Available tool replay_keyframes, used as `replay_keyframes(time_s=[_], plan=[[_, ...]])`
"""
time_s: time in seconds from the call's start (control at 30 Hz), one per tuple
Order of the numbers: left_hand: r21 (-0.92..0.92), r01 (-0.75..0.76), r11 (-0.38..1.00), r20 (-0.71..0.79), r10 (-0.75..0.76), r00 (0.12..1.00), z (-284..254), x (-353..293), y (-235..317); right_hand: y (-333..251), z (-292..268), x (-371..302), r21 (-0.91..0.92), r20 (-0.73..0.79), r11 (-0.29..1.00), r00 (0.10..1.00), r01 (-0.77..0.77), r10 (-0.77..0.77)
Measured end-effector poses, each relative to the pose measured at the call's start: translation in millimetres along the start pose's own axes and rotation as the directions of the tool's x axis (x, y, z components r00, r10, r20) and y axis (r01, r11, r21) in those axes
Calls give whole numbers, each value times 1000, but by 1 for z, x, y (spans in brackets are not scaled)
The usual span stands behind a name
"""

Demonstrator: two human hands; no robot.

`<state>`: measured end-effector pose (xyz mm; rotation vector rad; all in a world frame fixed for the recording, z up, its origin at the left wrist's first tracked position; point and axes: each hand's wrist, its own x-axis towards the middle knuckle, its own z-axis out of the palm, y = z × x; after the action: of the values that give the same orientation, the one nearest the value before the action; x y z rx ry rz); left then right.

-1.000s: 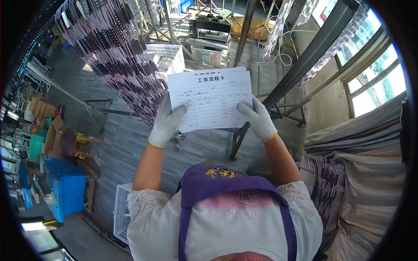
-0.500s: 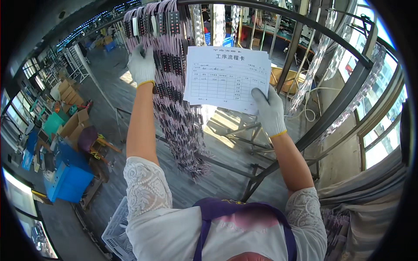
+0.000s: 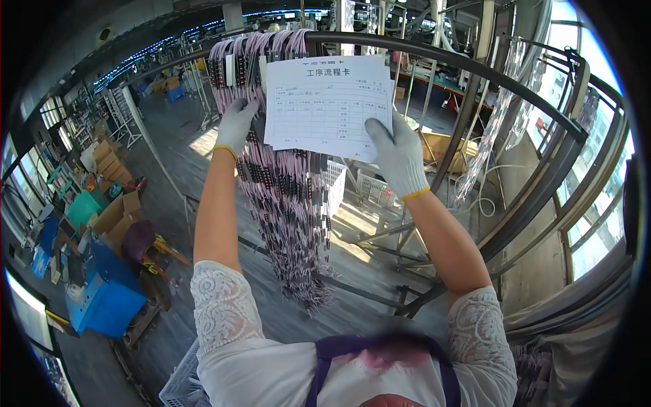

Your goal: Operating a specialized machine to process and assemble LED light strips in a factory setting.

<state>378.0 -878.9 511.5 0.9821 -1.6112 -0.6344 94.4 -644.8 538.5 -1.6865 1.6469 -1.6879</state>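
My right hand (image 3: 399, 152), in a white knitted glove with a yellow cuff, grips a small stack of printed form sheets (image 3: 322, 129) by the lower right corner, thumb in front. The sheets hang upright before a thick bundle of pinkish wire strands with black segments (image 3: 281, 224), draped over a dark metal rail (image 3: 407, 45). They hide part of the bundle's upper portion. My left hand (image 3: 237, 123), gloved alike, is closed at the bundle's left side, close to the sheets' left edge. What lies between its fingers cannot be made out.
Clear shiny strips (image 3: 498, 122) hang from the rack on the right. White plastic baskets stand behind the bundle (image 3: 375, 188) and at lower left (image 3: 182, 380). A blue bin (image 3: 108, 298) and open cardboard boxes (image 3: 125, 216) sit at left. A grey curtain (image 3: 576, 325) hangs at lower right.
The sheets and my right hand have shifted left, covering more of the bundle. My left hand has moved lower and nearer the sheets' edge. The view has tilted up somewhat.
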Motion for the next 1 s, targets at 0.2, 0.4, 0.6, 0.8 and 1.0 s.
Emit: replay_keyframes(time_s=[0.2, 0.4, 0.6, 0.8, 1.0], plan=[[-269, -17, 963, -40, 6, 999, 19, -6, 5, -20, 22, 11, 52, -23, 998, 999, -39, 41], [-173, -34, 984, -134, 11, 991, -11, -24, 27, -9, 29, 24, -2, -18, 1000, 1000, 1, -1], [-104, -84, 991, -224, 59, 973, -40, -49, 89, -22, 51, 45, -75, 37, 996, 999, 43, -40], [-301, -65, 951, -98, 37, 995, -32, -57, 101, -33, 104, 71, 98, 55, 993, 996, 58, -64], [106, -168, 980, -79, 177, 981, -7, -66, 84, -42, 150, 110, -22, -118, 993, 986, 114, -116]])
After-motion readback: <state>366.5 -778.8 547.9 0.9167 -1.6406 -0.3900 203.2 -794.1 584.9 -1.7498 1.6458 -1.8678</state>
